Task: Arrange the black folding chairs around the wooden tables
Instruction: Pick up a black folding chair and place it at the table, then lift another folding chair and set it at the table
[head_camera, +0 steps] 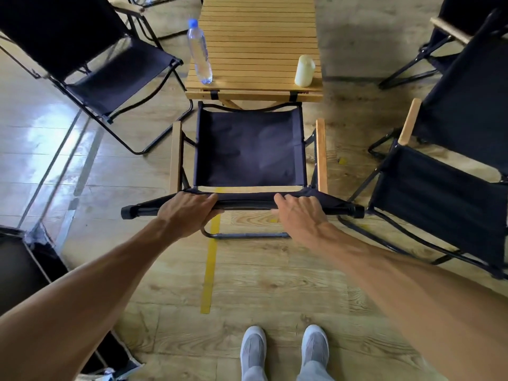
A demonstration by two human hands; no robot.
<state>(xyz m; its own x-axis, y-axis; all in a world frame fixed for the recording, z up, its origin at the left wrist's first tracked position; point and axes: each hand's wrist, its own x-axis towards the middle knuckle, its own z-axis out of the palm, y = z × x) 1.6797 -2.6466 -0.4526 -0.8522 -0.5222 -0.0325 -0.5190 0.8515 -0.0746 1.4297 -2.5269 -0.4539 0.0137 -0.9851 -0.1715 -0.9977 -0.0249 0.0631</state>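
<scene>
Here the black fabric folding chair with wooden armrests [248,149] stands squarely at the near end of the slatted wooden table [258,48], its front edge just beside the tabletop. The left hand [189,209] curls around the chair's top rail while the right hand [299,213] rests on it with fingers loosely spread. Placement of this one looks nearly done; the angled black chair on the left [96,70] and the one on the right [445,166] probably still need squaring up.

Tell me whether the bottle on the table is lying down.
No, the bottle stands upright near the table's left edge.

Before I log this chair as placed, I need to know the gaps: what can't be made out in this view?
- Wooden table: far end cut off by the top edge.
- Chair: front legs hidden under its seat.
- Right hand: blurred, grip on the backrest unclear.
- Right-side chair: cropped by the frame edge.
- White cylinder: too small to identify.
</scene>
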